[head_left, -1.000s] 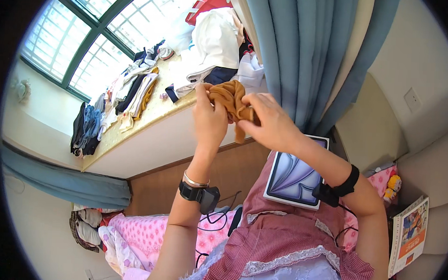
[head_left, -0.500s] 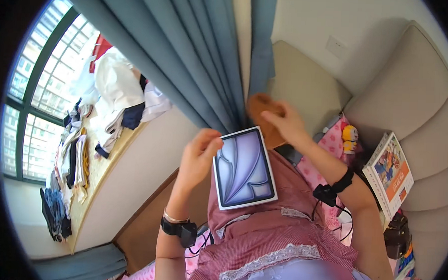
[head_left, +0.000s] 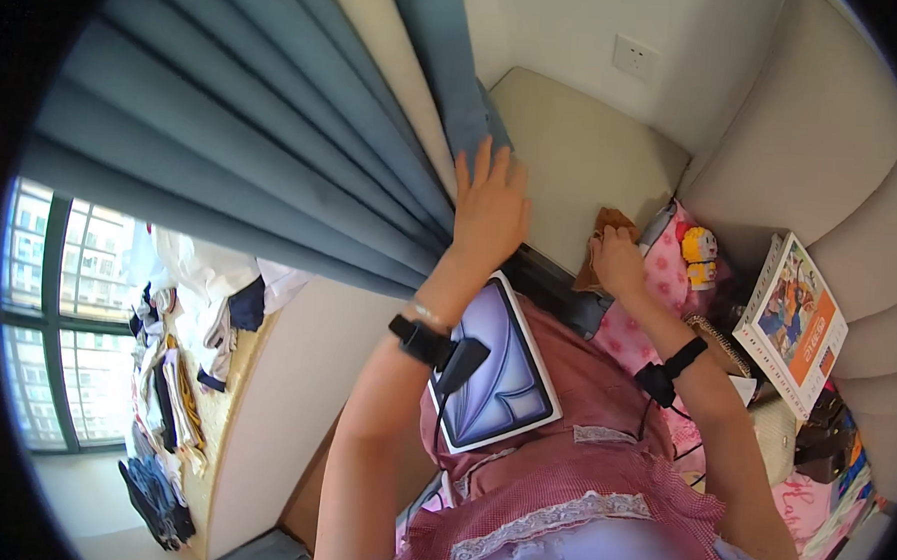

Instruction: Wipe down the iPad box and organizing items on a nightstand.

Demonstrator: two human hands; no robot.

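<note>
A white box with a tablet pictured in purple on its lid (head_left: pixel 499 372) lies on my lap, over a dusty-red gingham garment (head_left: pixel 560 475). My left hand (head_left: pixel 492 210) reaches past the box with its fingers spread, beside the blue curtain (head_left: pixel 326 115). Whether it touches the curtain I cannot tell. Over on the right, my right hand (head_left: pixel 619 261) has its fingers closed on a brown cloth (head_left: pixel 611 220) at the edge of the beige cushioned seat (head_left: pixel 575 135). Both wrists wear black straps with small devices and cables.
To my right, pink patterned bedding (head_left: pixel 666 265) carries a small yellow toy figure (head_left: pixel 700 256) and a spiral-bound desk calendar (head_left: pixel 795 320), against a padded headboard (head_left: pixel 824 166). Clothes (head_left: pixel 174 368) cover the windowsill on the left. A wall socket (head_left: pixel 634 58) is behind the seat.
My right hand has carried the brown cloth right, away from the curtain onto the seat's edge. My left hand has left the box's corner and stretched forward. The view has turned.
</note>
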